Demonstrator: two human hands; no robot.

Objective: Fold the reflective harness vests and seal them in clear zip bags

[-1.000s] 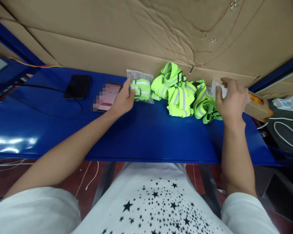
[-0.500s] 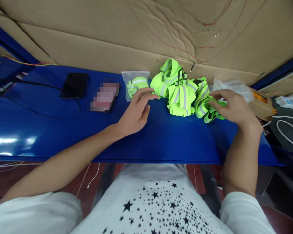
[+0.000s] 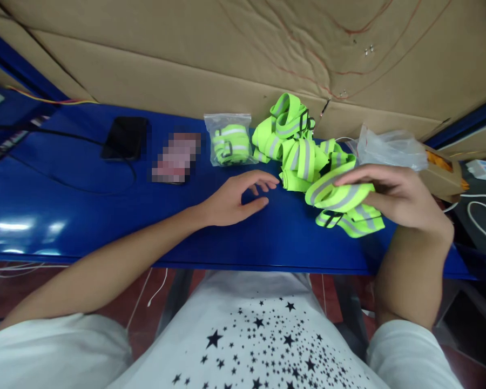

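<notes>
My right hand (image 3: 405, 200) grips a looped neon-green reflective strap (image 3: 344, 202) with a grey stripe and a black buckle, its loops hanging just in front of a pile. That pile of neon-green reflective straps (image 3: 294, 146) lies against the cardboard at the back. My left hand (image 3: 243, 197) hovers over the table left of the pile, fingers curved and apart, holding nothing. Behind it rests a clear zip bag (image 3: 231, 141) with a folded green strap inside.
On the blue table (image 3: 243, 246) lie a phone (image 3: 176, 159), blurred out, and a black flat object (image 3: 125, 139) crossed by a black cable. At right are clear plastic bags (image 3: 389, 148) and a cardboard box (image 3: 443, 175). A cardboard panel (image 3: 166, 59) stands along the back.
My right hand has closed on a strap and drawn it off the pile toward me. My left hand has moved away from the zip bag, toward me and slightly right.
</notes>
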